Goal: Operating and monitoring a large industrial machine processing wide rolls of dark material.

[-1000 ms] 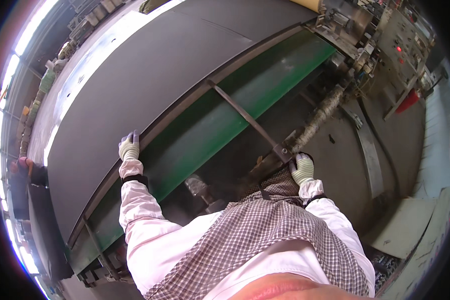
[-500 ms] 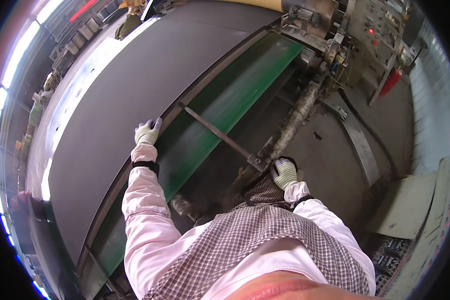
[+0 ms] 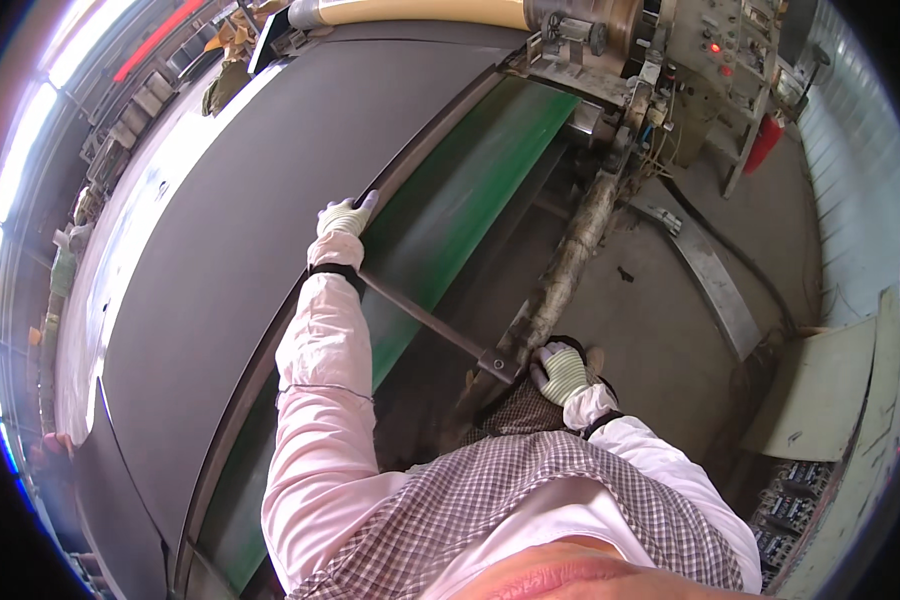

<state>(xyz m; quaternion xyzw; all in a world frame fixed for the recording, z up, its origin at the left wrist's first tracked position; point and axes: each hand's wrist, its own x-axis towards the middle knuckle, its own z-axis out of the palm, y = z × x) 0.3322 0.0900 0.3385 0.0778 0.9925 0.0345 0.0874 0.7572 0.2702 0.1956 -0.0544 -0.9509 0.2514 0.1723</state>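
A wide dark grey sheet (image 3: 240,230) lies on a long machine bed, bordered on my side by a narrow brown rail (image 3: 425,140). My left hand (image 3: 346,216), in a striped knit glove, rests on the sheet's near edge beside the rail. Its fingers lie forward with the thumb apart, and no separate object shows in it. My right hand (image 3: 562,374), gloved alike, is down by my checked apron (image 3: 500,465), near the end of a metal arm (image 3: 435,322). Its fingers look curled over dark cloth; whether they grip it is hidden.
Below the rail runs a green belt (image 3: 470,190). A worn pale roller (image 3: 575,250) stands to its right. At the far end are a yellowish roll (image 3: 425,12) and a control panel (image 3: 720,40). A black hose (image 3: 730,250) and an opened electrical cabinet (image 3: 810,400) are at right.
My left hand has slid forward along the sheet's edge, away from me. The view has shifted slightly, showing more of the far roll. My right hand stays low by the apron.
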